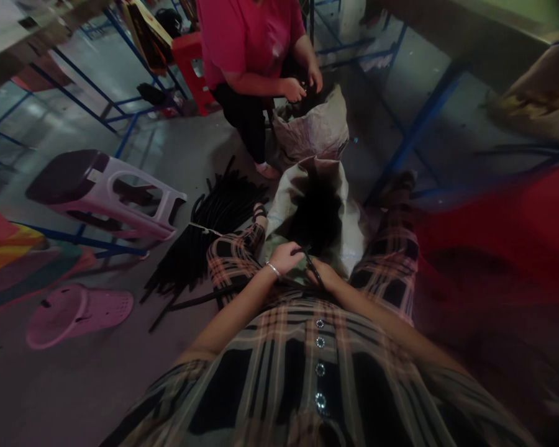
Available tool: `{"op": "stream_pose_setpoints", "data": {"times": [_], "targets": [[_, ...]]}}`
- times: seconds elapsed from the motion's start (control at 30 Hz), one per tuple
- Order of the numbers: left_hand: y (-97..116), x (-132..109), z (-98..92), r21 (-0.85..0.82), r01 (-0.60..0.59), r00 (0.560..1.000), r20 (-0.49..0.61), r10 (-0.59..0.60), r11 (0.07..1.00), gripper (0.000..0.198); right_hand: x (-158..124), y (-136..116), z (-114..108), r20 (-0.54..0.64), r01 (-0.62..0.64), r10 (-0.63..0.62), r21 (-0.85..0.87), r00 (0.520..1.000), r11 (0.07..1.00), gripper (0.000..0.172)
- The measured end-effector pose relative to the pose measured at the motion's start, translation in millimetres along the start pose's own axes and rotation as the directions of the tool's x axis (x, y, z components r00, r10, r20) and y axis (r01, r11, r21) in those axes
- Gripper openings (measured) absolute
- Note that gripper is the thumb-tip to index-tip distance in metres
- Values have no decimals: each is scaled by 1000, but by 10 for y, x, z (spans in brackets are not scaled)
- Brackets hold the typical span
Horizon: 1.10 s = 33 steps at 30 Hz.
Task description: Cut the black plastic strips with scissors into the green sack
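Note:
Over my lap, my left hand (286, 257) has its fingers closed around a thin black strip (313, 268), which looks like rubber or foam tube. My right hand (325, 276) is beside it, closed on the same dark piece; whether a small tool is also in it cannot be made out. A long black strip (200, 302) runs from the floor at the left across my thigh, under my left forearm. Just beyond my hands, between my legs, stands an open whitish sack (279, 208) with dark contents.
A bundle of long black strips (214, 211), tied with a cord, lies at the left. Nearby are a plastic stool (135, 198) on its side and a pink basket (97, 307). Ahead, a person in pink (246, 43) works over another sack (312, 133). A blue-legged table (423, 118) stands right.

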<state>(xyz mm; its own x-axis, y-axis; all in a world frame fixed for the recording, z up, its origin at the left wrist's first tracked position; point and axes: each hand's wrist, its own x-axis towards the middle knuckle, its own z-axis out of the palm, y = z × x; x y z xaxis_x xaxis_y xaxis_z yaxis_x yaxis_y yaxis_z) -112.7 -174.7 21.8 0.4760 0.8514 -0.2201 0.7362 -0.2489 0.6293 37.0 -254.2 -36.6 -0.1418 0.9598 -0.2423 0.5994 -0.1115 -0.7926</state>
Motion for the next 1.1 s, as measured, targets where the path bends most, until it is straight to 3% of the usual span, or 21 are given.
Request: {"op": "stream_pose_setpoints", "data": {"times": [0.3, 0.53, 1.1], "targets": [[11, 31, -54, -19, 14, 999, 32, -14, 1000, 26, -15, 6, 0, -42, -22, 18, -108, 999, 994, 14], [-96, -40, -184, 97, -2, 1000, 18, 0, 995, 28, -15, -6, -32, -72, -94, 92, -29, 993, 995, 15], [-189, -4, -174, 68, 22, 1000, 1, -22, 997, 28, 36, 101, 43, -86, -135, 143, 90, 986, 987, 21]]}}
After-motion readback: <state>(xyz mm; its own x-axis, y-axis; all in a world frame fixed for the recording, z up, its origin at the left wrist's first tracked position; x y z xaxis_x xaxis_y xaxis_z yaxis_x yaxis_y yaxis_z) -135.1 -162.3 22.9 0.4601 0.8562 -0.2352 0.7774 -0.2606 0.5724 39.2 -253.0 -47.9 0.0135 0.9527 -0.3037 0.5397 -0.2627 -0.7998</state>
